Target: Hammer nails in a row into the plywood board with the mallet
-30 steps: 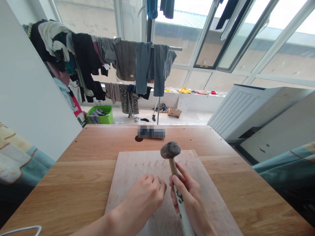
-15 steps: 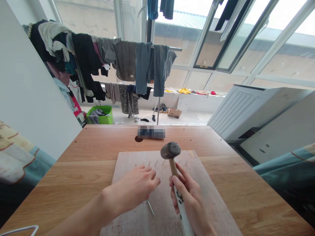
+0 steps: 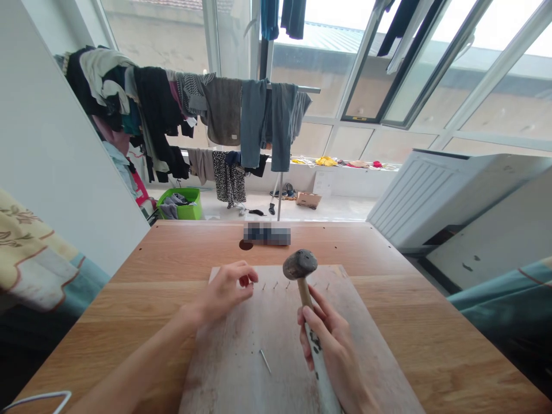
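Observation:
My left hand [image 3: 230,290] is over the far left part of a worn board [image 3: 297,356], its fingers curled and thumb near the index fingertip. Whatever sits between those fingertips is too small to make out. Just right of them, several thin nails [image 3: 276,285] stand in a row in the board. My right hand [image 3: 330,339] is wrapped around the handle of a mallet [image 3: 301,264], which has a dark head and a pale, chipped grip. The mallet head is raised in front of the nail row and hides part of it. A longer loose nail [image 3: 265,361] lies on the board between my hands.
The board rests on a wooden table [image 3: 142,310] with a round hole [image 3: 245,245] near its far edge. Beside the hole lies a blurred dark object [image 3: 267,234]. A white cable [image 3: 43,395] is at the near left. Beyond are hanging clothes and a green tub [image 3: 192,204].
My left hand has moved away from me and to the left, from mid-board to the left end of the nail row. The loose nail shows more fully. My right hand and mallet barely moved.

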Action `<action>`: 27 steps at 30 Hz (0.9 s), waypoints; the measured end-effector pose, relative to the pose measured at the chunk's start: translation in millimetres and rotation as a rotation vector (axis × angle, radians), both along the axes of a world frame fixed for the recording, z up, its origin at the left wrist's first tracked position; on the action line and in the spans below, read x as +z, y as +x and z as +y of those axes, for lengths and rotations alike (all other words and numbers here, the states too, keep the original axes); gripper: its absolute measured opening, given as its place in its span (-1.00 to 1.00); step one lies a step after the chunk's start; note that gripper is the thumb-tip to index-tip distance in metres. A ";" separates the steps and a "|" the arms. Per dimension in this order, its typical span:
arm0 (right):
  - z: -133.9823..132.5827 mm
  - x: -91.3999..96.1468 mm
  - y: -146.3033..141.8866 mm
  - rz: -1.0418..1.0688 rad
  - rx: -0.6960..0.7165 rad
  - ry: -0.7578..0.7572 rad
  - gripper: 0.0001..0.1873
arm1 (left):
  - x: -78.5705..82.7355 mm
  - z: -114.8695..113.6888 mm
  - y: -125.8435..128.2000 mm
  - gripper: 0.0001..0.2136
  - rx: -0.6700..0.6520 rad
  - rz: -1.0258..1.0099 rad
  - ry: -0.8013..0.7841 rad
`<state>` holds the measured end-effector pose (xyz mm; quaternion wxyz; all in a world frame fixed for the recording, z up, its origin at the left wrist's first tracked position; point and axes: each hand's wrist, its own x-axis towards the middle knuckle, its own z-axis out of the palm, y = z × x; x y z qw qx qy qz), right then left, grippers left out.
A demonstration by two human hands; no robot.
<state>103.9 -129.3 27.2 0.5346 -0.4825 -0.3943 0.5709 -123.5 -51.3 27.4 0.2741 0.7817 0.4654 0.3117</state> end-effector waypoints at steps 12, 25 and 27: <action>-2.1 -1.2 1.8 -0.026 0.029 0.005 -0.29 | -12.8 -12.3 -5.0 -0.89 0.033 0.101 0.077; -1.0 -5.4 2.1 -0.023 0.041 0.000 -0.28 | 5.5 -15.3 6.2 -0.82 -0.033 0.761 0.183; -1.1 -5.1 1.7 -0.024 0.048 0.000 -0.29 | 10.8 -14.2 5.2 -0.82 -0.021 0.783 0.157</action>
